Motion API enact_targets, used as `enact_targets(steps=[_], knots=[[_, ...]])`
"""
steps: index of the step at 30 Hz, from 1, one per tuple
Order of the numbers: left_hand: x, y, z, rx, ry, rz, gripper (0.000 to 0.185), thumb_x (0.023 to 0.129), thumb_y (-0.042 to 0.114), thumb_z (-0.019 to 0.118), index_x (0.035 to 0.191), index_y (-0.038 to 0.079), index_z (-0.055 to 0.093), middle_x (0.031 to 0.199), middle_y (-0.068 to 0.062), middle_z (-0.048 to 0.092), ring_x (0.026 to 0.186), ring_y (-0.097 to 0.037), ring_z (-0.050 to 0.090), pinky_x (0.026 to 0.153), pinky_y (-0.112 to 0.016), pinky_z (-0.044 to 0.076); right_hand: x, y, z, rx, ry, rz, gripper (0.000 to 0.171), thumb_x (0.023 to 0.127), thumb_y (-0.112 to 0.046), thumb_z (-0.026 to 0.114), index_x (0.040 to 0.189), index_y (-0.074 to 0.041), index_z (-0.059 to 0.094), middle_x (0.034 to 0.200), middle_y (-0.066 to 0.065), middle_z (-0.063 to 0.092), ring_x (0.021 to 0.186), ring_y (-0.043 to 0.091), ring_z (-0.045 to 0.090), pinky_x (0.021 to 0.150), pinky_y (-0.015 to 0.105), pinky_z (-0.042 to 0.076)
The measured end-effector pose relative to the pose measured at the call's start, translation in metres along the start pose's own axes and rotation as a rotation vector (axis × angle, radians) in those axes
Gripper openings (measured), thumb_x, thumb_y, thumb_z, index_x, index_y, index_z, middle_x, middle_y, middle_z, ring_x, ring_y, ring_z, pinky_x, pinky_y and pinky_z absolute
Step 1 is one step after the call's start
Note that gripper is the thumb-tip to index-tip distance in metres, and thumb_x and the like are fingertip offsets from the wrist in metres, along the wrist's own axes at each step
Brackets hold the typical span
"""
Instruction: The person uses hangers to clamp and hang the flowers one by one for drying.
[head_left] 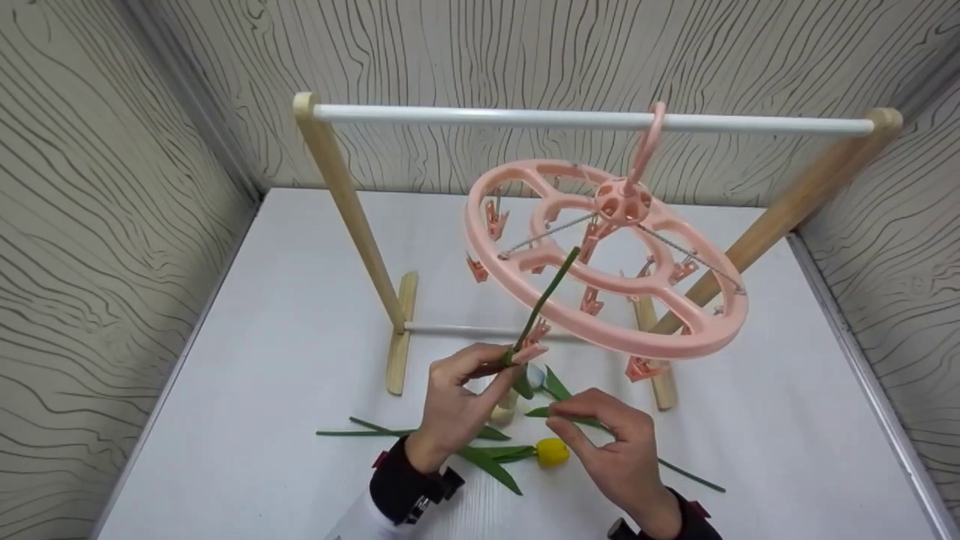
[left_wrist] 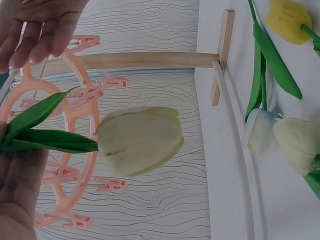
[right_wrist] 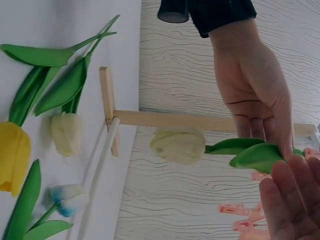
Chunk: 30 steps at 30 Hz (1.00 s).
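My left hand [head_left: 450, 409] pinches the cream tulip's [left_wrist: 139, 140] stem at a pink peg [head_left: 529, 351] while my right hand [head_left: 611, 446] pinches its leaf [head_left: 559, 411].

No text, label, brand or number is readable anywhere.

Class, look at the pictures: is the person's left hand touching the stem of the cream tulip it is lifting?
Touching. In the head view the left hand pinches the green stem between its fingertips, beside a pink clip, with the cream tulip hanging below.

White table [head_left: 285, 315]: yellow artificial tulip [head_left: 552, 451] lying just below the hands; wood-post rack with white rail [head_left: 480, 117] beyond them.
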<state>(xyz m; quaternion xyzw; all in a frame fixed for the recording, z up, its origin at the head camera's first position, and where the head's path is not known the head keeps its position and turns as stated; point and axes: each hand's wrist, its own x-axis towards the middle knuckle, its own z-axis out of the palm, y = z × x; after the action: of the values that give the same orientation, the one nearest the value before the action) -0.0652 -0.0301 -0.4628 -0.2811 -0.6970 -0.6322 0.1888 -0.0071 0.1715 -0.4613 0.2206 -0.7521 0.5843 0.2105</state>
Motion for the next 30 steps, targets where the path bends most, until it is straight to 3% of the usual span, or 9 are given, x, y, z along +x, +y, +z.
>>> enact_targets(steps=[9,16,25,30], knots=[[-0.002,-0.009,-0.012,0.01,0.049,0.01,0.022,0.089,-0.008,0.078,0.11,-0.001,0.076,0.102,-0.017,0.08,0.093,-0.015,0.079,0.08,-0.028,0.068,-0.02,0.026,-0.019,-0.178,-0.068,0.084,0.034,0.078,0.009,0.086,0.097,-0.019,0.081,0.083,-0.002,0.078,0.074,0.006,0.072,0.074,0.011,0.061],[0.001,-0.013,-0.019,0.032,0.078,0.006,0.024,0.088,-0.01,0.077,0.111,-0.003,0.075,0.101,-0.018,0.079,0.093,-0.011,0.078,0.08,-0.026,0.068,-0.03,0.047,-0.036,-0.444,-0.14,0.234,0.024,0.078,-0.005,0.091,0.094,-0.02,0.079,0.084,-0.016,0.075,0.076,-0.004,0.068,0.071,0.013,0.06],[0.007,-0.018,-0.026,0.028,0.099,-0.044,0.028,0.087,-0.013,0.076,0.114,-0.003,0.075,0.096,-0.016,0.079,0.09,-0.003,0.075,0.079,-0.026,0.068,-0.039,0.075,-0.05,-0.701,-0.337,0.481,0.022,0.082,-0.017,0.091,0.101,-0.02,0.082,0.09,-0.009,0.075,0.083,0.006,0.067,0.079,0.026,0.065],[0.011,-0.021,-0.029,0.043,0.1,-0.052,0.029,0.087,-0.013,0.076,0.114,-0.003,0.075,0.097,-0.015,0.079,0.09,-0.002,0.074,0.079,-0.027,0.068,-0.046,0.087,-0.056,-0.874,-0.406,0.494,0.027,0.081,-0.02,0.092,0.105,-0.018,0.081,0.096,-0.005,0.075,0.09,0.012,0.067,0.084,0.036,0.066]])
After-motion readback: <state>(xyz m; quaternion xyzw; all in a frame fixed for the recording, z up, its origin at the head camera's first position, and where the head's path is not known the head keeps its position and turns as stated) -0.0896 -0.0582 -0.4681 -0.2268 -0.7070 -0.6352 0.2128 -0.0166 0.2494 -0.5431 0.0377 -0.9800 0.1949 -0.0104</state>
